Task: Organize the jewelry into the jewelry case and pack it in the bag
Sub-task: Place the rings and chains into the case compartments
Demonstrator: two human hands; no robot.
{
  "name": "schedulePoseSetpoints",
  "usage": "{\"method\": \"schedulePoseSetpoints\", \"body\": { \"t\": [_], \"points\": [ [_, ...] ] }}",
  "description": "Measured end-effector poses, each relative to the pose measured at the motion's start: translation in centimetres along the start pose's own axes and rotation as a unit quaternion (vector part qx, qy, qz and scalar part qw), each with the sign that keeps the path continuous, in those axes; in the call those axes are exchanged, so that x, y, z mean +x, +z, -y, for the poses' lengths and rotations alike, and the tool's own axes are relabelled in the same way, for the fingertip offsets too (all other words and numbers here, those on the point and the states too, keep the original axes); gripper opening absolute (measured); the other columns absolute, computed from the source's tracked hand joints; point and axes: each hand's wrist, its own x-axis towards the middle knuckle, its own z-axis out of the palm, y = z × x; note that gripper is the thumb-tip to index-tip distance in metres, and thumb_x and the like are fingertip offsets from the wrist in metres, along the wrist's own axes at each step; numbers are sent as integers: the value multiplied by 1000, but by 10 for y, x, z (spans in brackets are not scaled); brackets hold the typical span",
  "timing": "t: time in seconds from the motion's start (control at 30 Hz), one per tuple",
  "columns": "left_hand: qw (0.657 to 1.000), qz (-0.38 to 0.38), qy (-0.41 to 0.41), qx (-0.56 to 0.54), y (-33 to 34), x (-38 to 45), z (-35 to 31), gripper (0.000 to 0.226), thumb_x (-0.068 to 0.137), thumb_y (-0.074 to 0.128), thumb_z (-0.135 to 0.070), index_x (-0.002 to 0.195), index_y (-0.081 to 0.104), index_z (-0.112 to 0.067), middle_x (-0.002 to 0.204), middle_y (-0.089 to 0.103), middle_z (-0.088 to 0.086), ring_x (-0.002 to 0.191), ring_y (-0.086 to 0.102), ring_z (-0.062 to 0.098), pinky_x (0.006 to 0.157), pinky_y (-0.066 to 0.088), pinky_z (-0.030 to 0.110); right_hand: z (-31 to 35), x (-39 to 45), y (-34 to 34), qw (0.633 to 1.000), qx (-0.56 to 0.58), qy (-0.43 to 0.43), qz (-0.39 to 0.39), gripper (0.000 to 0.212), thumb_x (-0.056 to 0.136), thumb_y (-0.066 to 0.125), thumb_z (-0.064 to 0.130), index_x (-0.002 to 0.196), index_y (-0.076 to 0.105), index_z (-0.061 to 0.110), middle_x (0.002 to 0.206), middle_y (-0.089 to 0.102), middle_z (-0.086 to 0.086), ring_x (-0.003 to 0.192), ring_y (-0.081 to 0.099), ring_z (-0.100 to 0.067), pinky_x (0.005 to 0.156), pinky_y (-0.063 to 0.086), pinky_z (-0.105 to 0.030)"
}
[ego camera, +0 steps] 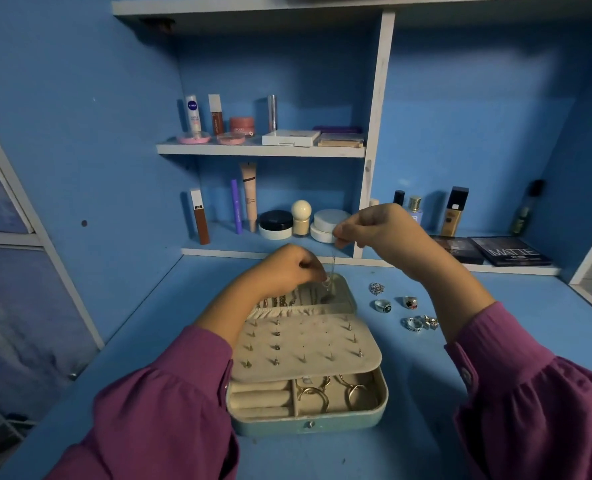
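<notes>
Blue bench (408, 393) and blue wall, white shelf (259, 149) edges, pale teal jewelry case (308, 424) lined in cream, gold hoops (313, 393) inside, silver rings (382, 305) right of the left grip (287, 268), magenta sleeves (162, 403), black palette (511, 251) lettered white.

My view is dim and washed in a cool blue cast, with soft light that seems to fall from above and ahead. The shelves (259, 150) throw shadow into the cubbies beneath them. I see no hard glare. Straight edges bow outward toward the frame borders, typical wide-angle warping. The purple sleeves (169, 410) at the bottom look soft and slightly smeared, and fine detail is grainy.
</notes>
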Motion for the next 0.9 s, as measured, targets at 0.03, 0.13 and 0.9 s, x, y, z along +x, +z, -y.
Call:
{"method": "schedulePoseSetpoints", "body": {
  "t": [0.03,0.13,0.9],
  "points": [
    [1000,6,1,12,0,1,1,6,89,65,-18,85,69,-22,87,66,-8,87,61,11,76,46,22,0,0,1,1000,1,-1,4,18,88,66,27,77,75,16,69,71,13,73,50,-17,61,43,-21],
    [999,11,14,40,3,3,4,4,87,68,-18,83,68,-21,83,63,-9,82,59,11,71,44,19,-1,2,3,1000,10,-4,27,17,87,67,29,79,75,17,79,74,3,74,49,-20,70,44,-32],
    [993,14,55,107,10,9,13,30,75,79,-23,71,52,-35,75,51,-3,69,44,8,65,40,28,-50,3,27,997,75,9,12,9,86,66,3,83,72,-3,66,68,3,58,61,5,59,44,-6]
  ]
}}
